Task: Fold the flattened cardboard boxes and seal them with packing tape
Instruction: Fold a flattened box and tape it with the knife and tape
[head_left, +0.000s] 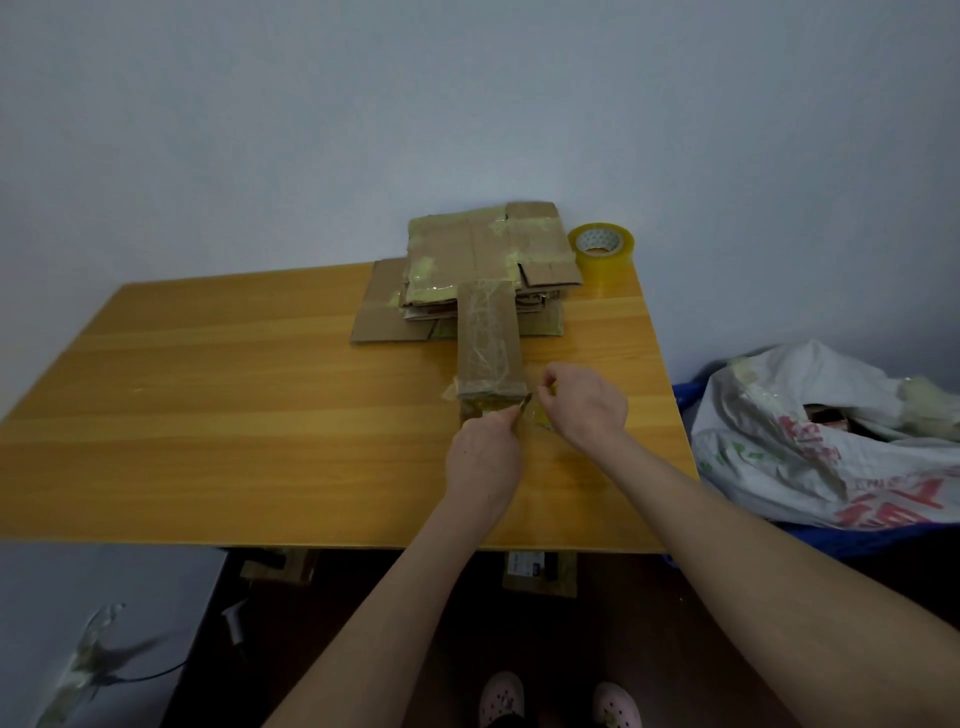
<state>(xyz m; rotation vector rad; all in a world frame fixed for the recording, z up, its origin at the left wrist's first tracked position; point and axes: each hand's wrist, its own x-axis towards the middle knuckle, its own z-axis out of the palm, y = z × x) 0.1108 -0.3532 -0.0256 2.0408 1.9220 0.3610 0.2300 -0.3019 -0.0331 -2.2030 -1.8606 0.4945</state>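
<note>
Left hand (485, 452), fingers curled, pinches a strip of clear packing tape (525, 410) at the near end of the folded box (488, 343). The right hand (584, 402), just beside it at 2 o'clock, pinches the same strip between thumb and fingertips. A white plastic bag (831, 441) with red print lies off the wooden table (234, 415), at 3 o'clock from the hands. The folded box, long and narrow and wrapped in tape, lies flat at 12 o'clock from the left hand, running away from the person. Its far end touches a stack of flattened cardboard boxes (467, 260) at the table's far edge. A roll of packing tape (601, 249) stands at 3 o'clock of the stack, just beside it.
</note>
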